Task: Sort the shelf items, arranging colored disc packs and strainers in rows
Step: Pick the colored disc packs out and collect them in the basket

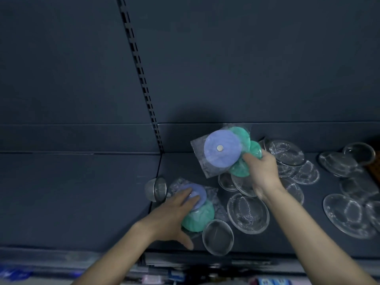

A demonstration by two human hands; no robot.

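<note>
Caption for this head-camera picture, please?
Right hand holds a raised disc pack; left hand rests on a second disc pack, among mesh strainers on the shelf.

A slotted upright (143,79) splits the dark back panel (246,58) — blurred packages (273,281) below.

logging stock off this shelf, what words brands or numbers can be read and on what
Nothing here reads as text.
raised disc pack: no print shows on wrap or discs.
lower disc pack: none shows either.
strainers: bare mesh, no labels.
packages below the shelf edge: coloured print, too blurred to read.
</note>
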